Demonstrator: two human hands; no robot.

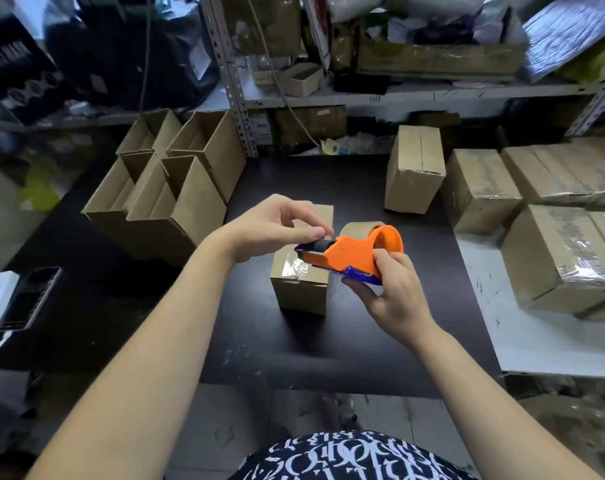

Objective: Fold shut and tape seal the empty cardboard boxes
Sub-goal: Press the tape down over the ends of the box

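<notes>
Orange tape dispenser [358,252]: gripped by right hand [386,289], fingers curled around its handle. Left hand [277,226] pinches the tape end at its mouth. Small cardboard box [301,278]: mid-table, folded shut, partly taped. Step: sealing. Next: draw tape across the seam.

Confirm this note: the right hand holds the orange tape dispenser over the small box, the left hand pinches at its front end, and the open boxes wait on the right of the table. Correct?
Not quite. In the head view the open boxes stand on the table's left; the sealed boxes are on the right. The right hand does hold the tape dispenser over the small box, left hand pinching its front.
</notes>
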